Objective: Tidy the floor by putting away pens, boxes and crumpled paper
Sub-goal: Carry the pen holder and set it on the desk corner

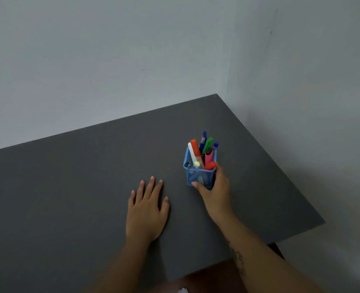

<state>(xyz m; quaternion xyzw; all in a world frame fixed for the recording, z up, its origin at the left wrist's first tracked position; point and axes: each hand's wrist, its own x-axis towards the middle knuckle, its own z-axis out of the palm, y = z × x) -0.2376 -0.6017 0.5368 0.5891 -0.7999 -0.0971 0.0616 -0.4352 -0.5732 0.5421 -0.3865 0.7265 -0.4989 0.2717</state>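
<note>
A small blue mesh pen holder (198,176) stands upright on a dark grey table (79,176), right of the middle. Several pens and markers (202,151) stick out of it, orange, white, green, blue and pink. My right hand (215,193) wraps around the holder's lower right side, thumb across its front. Flat on the table to the left of the holder lies my left hand (146,210), fingers spread, holding nothing.
The table sits in a corner between two pale walls (111,60). Its right edge (297,182) runs close along the right wall. Below the table's front edge a bit of dark floor and a small white object (183,290) show.
</note>
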